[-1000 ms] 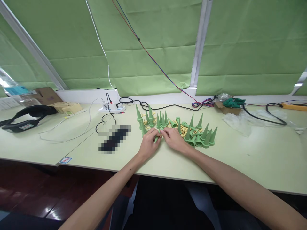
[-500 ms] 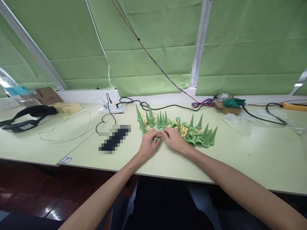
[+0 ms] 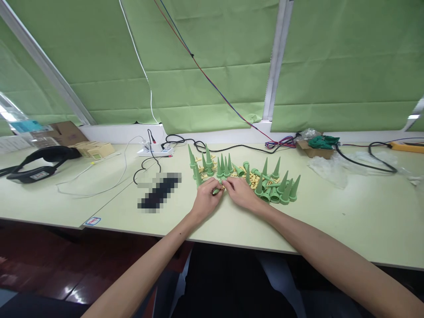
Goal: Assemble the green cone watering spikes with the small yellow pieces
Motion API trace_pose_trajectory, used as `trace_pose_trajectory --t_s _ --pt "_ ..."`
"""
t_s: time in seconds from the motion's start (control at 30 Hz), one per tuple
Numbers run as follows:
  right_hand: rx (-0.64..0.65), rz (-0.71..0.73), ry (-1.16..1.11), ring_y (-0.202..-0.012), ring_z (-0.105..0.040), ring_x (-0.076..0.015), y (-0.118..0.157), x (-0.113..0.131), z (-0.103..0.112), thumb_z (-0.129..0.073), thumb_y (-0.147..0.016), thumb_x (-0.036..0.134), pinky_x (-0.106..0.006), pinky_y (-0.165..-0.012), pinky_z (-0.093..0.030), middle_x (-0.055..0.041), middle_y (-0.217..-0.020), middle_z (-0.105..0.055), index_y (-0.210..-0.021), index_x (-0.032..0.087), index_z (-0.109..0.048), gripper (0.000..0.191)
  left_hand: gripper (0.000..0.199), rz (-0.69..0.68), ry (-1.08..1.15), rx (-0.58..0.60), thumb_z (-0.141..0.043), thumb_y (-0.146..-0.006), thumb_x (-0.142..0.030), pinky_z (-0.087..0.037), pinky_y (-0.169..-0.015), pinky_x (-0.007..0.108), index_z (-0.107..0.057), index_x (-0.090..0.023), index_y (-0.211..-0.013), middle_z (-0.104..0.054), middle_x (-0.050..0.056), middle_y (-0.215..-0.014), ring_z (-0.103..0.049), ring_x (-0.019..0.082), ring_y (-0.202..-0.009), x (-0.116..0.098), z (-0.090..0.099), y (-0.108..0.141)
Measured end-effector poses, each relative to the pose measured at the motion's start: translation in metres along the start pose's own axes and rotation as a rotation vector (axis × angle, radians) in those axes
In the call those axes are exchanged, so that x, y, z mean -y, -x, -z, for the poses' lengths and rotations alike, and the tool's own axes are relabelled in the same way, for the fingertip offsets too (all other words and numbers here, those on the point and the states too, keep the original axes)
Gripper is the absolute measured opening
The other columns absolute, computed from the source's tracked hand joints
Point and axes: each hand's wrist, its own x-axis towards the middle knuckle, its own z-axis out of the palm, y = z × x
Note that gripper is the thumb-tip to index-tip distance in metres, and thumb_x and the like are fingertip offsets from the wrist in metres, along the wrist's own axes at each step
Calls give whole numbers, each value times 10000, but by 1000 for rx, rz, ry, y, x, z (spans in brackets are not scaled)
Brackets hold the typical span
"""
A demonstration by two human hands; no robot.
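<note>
My left hand [image 3: 208, 197] is closed around a green cone piece [image 3: 216, 191] near the middle of the table. Right beside it, my right hand [image 3: 239, 191] has its thumb and fingers pinched together at the end of that piece; what they grip is too small to make out. Several green cones [image 3: 225, 167] stand upright just behind the hands. More upright cones [image 3: 198, 176] are at the left. To the right, green cones [image 3: 285, 190] stand or lie around a heap of small yellow pieces [image 3: 254, 180].
Black headphones [image 3: 41, 164] and yellow boxes [image 3: 94, 149] are at the left. A power strip [image 3: 155, 152] with cables sits at the back. A pixelated dark object [image 3: 159, 193] lies left of my hands. Rightward are a cardboard box [image 3: 314, 150] and plastic bags [image 3: 327, 170].
</note>
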Motion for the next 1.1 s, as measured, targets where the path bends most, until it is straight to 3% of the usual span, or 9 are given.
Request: trace_pose_trajectory --t_s 0.77,0.93,1.1 --pt "80 -62 32 -638 -531 -170 0 7 5 -275 -1031 379 -272 -634 -335 -58 -660 -610 -651 188 -532 497 171 -177 -139 46 -479 -858 -58 -401 -589 230 -530 -185 -755 -499 8 -757 -467 111 -637 -6 0 4" --pt "15 -82 -11 -613 -521 -178 1 6 5 -227 -1031 443 -287 -619 -342 -57 -621 -578 -603 200 -476 552 140 -115 -112 99 -493 -856 -73 -441 -613 235 -563 -184 -807 -538 18 -792 -492 109 -650 -14 5 4" --pt "-36 -128 -32 -545 -467 -172 1 7 7 -186 -1024 491 -302 -575 -304 -31 -565 -505 -575 212 -402 572 85 62 24 157 -538 -866 -163 -496 -553 221 -612 -189 -898 -609 30 -874 -558 97 -628 -22 20 6"
